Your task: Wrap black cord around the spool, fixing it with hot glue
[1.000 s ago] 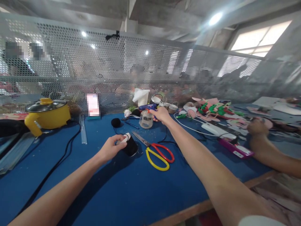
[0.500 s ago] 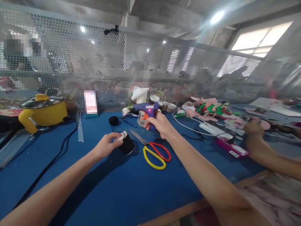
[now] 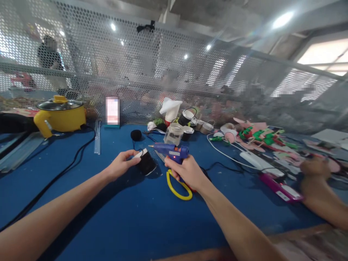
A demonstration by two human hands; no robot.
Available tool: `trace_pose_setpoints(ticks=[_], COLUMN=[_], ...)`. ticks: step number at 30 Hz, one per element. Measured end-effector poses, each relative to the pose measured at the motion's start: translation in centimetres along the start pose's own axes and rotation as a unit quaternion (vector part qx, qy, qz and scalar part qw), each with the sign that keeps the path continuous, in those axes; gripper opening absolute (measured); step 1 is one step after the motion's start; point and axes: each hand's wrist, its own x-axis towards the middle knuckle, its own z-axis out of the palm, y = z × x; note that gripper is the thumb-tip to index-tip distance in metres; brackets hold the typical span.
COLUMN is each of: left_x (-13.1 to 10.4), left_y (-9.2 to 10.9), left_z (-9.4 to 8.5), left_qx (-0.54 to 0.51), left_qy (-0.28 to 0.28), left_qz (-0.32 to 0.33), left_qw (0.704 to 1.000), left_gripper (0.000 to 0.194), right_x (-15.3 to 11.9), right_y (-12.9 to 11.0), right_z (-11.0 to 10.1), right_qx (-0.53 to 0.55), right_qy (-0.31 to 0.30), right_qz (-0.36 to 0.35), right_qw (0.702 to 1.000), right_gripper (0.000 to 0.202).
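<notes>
My left hand [image 3: 123, 165] pinches the white rim of a small black cup-like piece [image 3: 147, 163], which lies tilted near the middle of the blue table. Thin black cord runs from it to a ball of black yarn [image 3: 136, 135]. My right hand [image 3: 187, 172] is wrapped round a blue glue gun [image 3: 171, 150] whose nozzle points left, just above and right of the black piece. Scissors with a yellow handle [image 3: 179, 192] lie under the glue gun and right hand, their blades and red handle mostly hidden.
A yellow pot [image 3: 65, 117] and clear sticks [image 3: 97, 137] are at the left. Behind the glue gun stand a clear jar [image 3: 174, 134] and small cups. A power strip [image 3: 258, 163], a purple box [image 3: 281, 188] and another person's hand [image 3: 315, 168] are at the right.
My right hand has brought the glue gun down from beside the jar, closer to the black piece and over the scissors. The view has shifted a little. My left hand still pinches the piece.
</notes>
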Motion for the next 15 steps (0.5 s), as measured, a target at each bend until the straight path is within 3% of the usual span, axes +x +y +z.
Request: trace_pose_setpoints(ticks=[6, 15], left_x=[-0.29, -0.24], left_y=[-0.23, -0.28], left_z=[0.73, 0.79], left_qx=[-0.034, -0.019], left_qy=[0.011, 0.002], left_qz=[0.028, 0.038], left_qw=[0.999, 0.999], left_gripper=[0.023, 0.025], right_x=[-0.73, -1.15], right_y=[-0.23, -0.21], right_z=[0.52, 1.01], right_qx=[-0.128, -0.143], right_qy=[-0.006, 0.011], right_qz=[0.022, 0.004], right_qw=[0.991, 0.990], right_gripper=[0.025, 0.023])
